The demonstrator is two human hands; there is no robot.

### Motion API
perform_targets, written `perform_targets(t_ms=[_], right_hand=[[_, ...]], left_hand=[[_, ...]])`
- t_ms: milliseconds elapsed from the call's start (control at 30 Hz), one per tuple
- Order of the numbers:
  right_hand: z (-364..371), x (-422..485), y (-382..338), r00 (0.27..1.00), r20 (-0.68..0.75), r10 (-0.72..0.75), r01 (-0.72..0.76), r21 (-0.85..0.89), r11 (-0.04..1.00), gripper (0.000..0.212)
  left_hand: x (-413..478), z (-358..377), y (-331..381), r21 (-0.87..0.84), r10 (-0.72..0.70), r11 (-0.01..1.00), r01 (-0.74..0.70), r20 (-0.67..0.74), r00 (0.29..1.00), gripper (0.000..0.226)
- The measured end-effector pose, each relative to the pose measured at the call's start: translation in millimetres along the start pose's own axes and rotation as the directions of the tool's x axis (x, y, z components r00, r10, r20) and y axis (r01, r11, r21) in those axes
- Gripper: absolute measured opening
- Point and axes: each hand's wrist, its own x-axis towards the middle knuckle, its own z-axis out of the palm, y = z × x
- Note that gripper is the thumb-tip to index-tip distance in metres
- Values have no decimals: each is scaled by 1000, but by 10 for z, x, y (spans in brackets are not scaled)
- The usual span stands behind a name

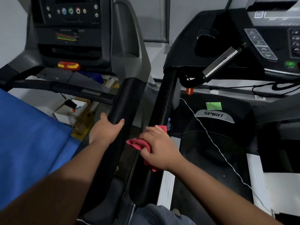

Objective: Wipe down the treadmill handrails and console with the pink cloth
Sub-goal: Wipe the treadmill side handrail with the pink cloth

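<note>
Our right hand curls tight around the pink cloth and presses it on the right handrail of the Spirit treadmill. Our left hand wraps its fingers around the left handrail, just beside it. The console with round buttons sits up above.

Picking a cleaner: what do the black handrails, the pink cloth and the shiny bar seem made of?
Black handrails: probably foam or rubber padding, matte with a fine pebbled texture. Pink cloth: soft fabric, crumpling into folds under the right hand. Shiny bar: likely polished metal, showing bright streaked reflections.
</note>
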Motion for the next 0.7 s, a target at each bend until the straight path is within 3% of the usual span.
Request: perform_targets(t_ms=[67,133,233,333,433,500,567,633,700], right_hand=[[-34,-10,7,997,-9,80,-79,90,993,54],[-47,56,-79,990,37,135,-137,50,989,62],[-42,256,-272,952,181,246,-195,-259,946,58],[14,487,-486,847,359,392,-138,-564,814,54],[73,611,-582,759,436,483,-81,-673,735,56],[52,587,-545,766,427,480,-119,-639,760,54],[2,472,-445,847,348,402,-179,-526,831,50],[-36,276,-281,935,210,286,-215,-307,927,48],[-99,96,-161,972,124,201,-190,-94,977,53]], left_hand=[[12,2,-6,4,2,1000,-2,2,1000,52],[17,3,-9,1,5,1000,-5,13,1000,52],[22,0,-14,-15,3,1000,-2,26,1000,51],[24,-13,-26,-22,4,1000,-3,44,999,51],[24,-19,-34,-12,-8,1000,9,42,999,58],[27,-7,-27,-24,-11,1000,12,52,999,60],[32,2,-12,-26,-6,1000,7,55,998,59],[40,13,-2,-16,-3,1000,3,41,999,57],[31,22,2,5,1,1000,-1,24,1000,56]])
